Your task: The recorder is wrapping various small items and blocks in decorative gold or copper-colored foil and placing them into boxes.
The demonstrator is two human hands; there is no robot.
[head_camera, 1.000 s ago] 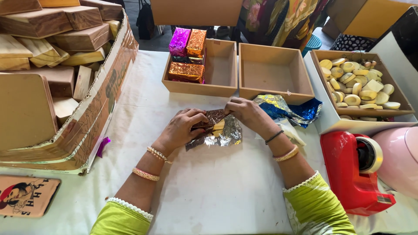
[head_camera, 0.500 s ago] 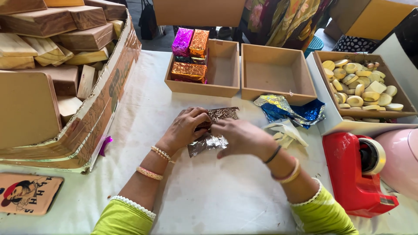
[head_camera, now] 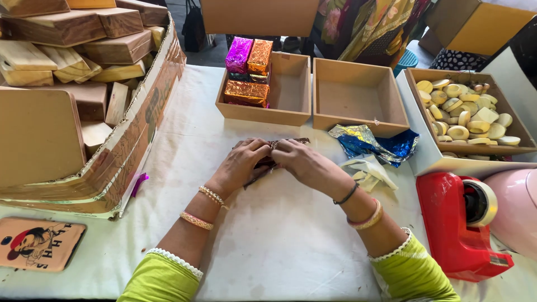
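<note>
foil-wrapped block (head_camera: pixel 272 158) lay mid-tabletop, pressed under both hands; left hand (head_camera: pixel 243 162) and right hand (head_camera: pixel 302 161) closed over it, fingers folding foil.

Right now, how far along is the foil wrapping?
Done: a few foil-wrapped blocks sit in the left wooden tray; the middle tray holds none. In hand: left hand and right hand press together over one piece in dark foil, mostly hidden. Left: a box of bare round pieces, with loose blue foil beside it.
</note>
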